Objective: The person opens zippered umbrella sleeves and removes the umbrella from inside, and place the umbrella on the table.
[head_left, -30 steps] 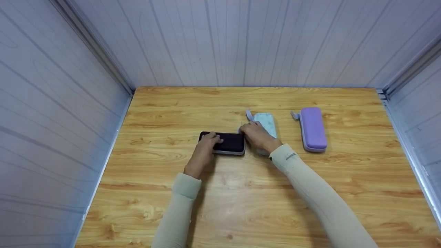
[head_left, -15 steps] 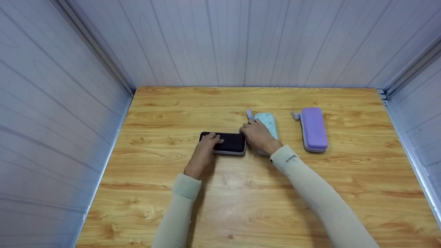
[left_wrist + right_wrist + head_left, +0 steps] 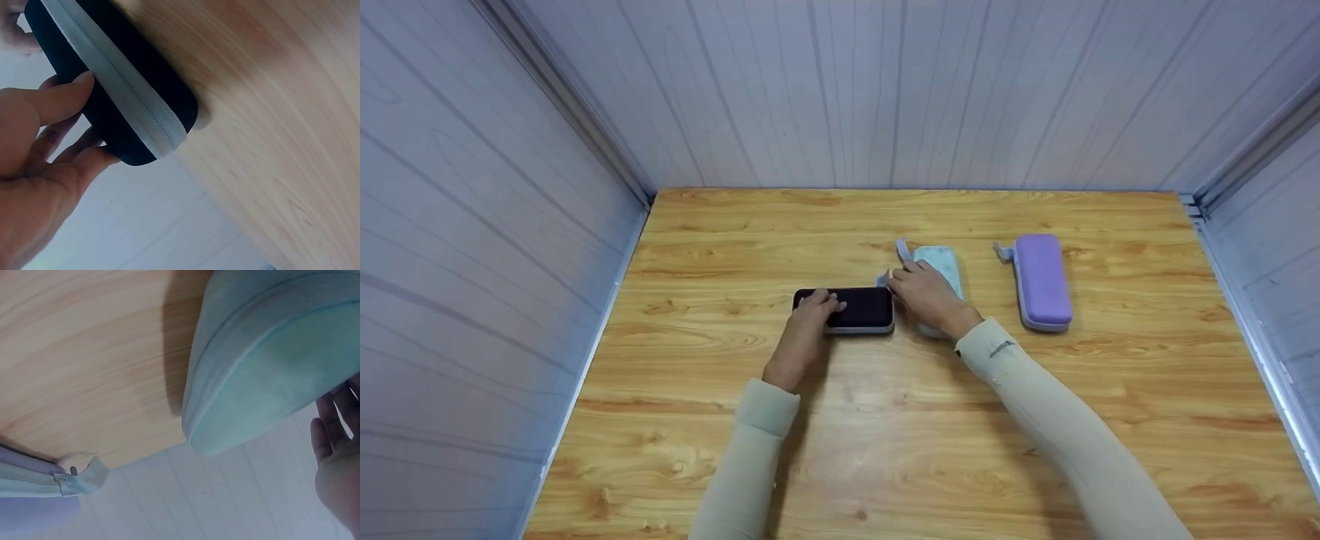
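Note:
A black zip case (image 3: pixel 862 309) with a grey zip band lies crosswise on the table. My left hand (image 3: pixel 804 324) grips its left part, thumb on the near side of the lid and fingers reaching over the top. In the left wrist view the zip band (image 3: pixel 121 84) runs along the case's side and looks closed. My right hand (image 3: pixel 924 294) is at the case's far right corner, its fingertips pinching a short grey strap (image 3: pixel 883 279). Beneath my right hand and wrist lies a mint-green case (image 3: pixel 939 261), partly covered, with its own strap (image 3: pixel 904 250).
A purple case (image 3: pixel 1042 277) with a grey strap (image 3: pixel 1003 252) lies to the right. All the cases are on a wood-grain table (image 3: pixel 720 247), with pale panel walls (image 3: pixel 855 90) at the back and both sides.
My right hand has shifted slightly right, and more of the grey strap shows beside its fingertips. My left hand stays on the black case, which has barely moved.

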### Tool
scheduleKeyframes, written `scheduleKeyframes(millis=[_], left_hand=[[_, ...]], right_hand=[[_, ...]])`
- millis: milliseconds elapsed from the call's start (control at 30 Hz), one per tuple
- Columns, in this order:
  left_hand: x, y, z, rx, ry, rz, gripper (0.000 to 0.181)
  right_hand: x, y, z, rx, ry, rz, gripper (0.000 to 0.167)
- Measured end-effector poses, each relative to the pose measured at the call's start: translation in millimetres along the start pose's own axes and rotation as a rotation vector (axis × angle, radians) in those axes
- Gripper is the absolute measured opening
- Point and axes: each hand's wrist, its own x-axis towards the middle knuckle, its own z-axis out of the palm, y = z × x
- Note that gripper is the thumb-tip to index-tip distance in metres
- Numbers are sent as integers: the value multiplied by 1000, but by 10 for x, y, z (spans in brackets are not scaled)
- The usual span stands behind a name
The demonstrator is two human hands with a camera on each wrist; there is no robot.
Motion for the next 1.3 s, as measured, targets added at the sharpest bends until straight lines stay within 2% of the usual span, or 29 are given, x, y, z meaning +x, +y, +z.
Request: scheduleKeyframes(millis=[100, 200, 333, 433, 500, 633, 733, 867, 1000, 1067, 1133, 1300], left_hand=[[12, 16, 17, 15, 7, -29, 34], [3, 29, 33, -27, 31, -28, 35], [-4, 62, 50, -34, 52, -38, 37], [15, 96, 66, 20, 43, -67, 41], [21, 117, 78, 23, 34, -82, 44], [51, 168, 110, 85, 32, -153, 46], [70, 206, 150, 153, 67, -203, 45], [75, 250, 204, 235, 99, -238, 45], [77, 289, 239, 366, 87, -265, 48], [79, 302, 249, 402, 83, -272, 49], [80, 311, 257, 405, 80, -280, 49], [85, 322, 275, 317, 96, -298, 48]], right_hand=[[-16, 5, 4, 12, 13, -2, 13], [-31, 4, 11, 15, 31, -7, 11], [-48, -7, 14, 9, 66, -3, 11], [-58, -16, 7, -5, 69, 2, 11], [-69, -27, -1, -20, 41, 3, 8], [-91, -58, -14, -49, -12, 1, 12], [-101, -78, -13, -48, -7, 1, 12], [-108, -94, -5, -43, 18, 1, 12], [-109, -107, -3, -39, 17, 13, 12], [-112, -115, -4, -38, 22, 20, 11], [-118, -123, -1, -38, 32, 23, 11], [-125, -151, 12, -42, 71, 23, 9]])
